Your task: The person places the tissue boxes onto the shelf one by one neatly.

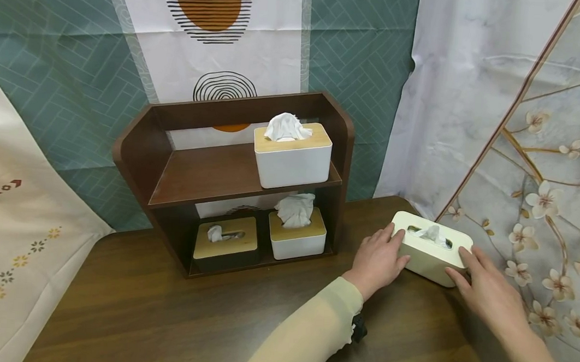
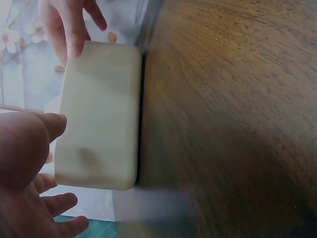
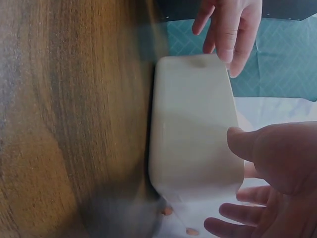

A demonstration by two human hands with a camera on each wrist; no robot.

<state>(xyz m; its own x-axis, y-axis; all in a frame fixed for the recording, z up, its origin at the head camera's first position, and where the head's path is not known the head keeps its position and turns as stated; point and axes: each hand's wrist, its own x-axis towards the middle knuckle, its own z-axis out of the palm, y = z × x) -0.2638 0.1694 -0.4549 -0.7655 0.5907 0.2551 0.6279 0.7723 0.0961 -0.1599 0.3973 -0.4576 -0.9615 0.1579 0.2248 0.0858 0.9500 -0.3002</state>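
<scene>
A long cream tissue box (image 1: 430,262) rests on the brown table at the right, a white tissue showing in its top slot. At its left end is my left hand (image 1: 378,258), thumb by the front face and fingers around the corner. My right hand (image 1: 493,293) holds the other end the same way, thumb at the front, fingers over the top edge. In the left wrist view the box's plain front (image 2: 101,116) lies beside the left thumb. The right wrist view shows the right thumb at the upper edge of the front (image 3: 195,124), the other fingers spread past the end.
A dark brown two-tier shelf (image 1: 207,171) stands at the back. One white box with a wooden lid (image 1: 293,162) is on its upper tier. Below are a dark box with a wooden lid (image 1: 225,246) and a smaller white one (image 1: 298,241). A flowered curtain (image 1: 538,243) hangs close at the right.
</scene>
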